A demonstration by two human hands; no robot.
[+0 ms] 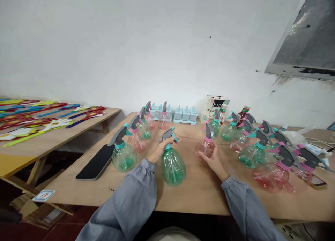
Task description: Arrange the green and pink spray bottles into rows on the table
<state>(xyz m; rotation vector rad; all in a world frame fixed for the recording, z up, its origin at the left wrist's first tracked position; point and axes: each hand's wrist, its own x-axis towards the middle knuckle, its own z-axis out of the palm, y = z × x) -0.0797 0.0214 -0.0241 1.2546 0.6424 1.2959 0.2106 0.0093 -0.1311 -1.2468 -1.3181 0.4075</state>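
Observation:
My left hand (161,148) is wrapped round the grey and turquoise spray head of a green spray bottle (174,167), which tilts over the middle of the table. In my right hand (211,159) is a pink spray bottle (204,147), gripped by its round body and nearly upright. Left of my hands stand several more bottles, with a green one (124,159) nearest and a pink one (136,140) behind it. To the right is a cluster of others, among them a green bottle (252,153) and a pink bottle (270,176).
A black phone (96,162) lies at the table's left side. Light blue ice-pop moulds (185,114) and a printed box (214,106) stand by the wall. Another phone (315,180) rests at the right. A second table (86,127) at the left holds colourful flat hand-shaped items (59,124).

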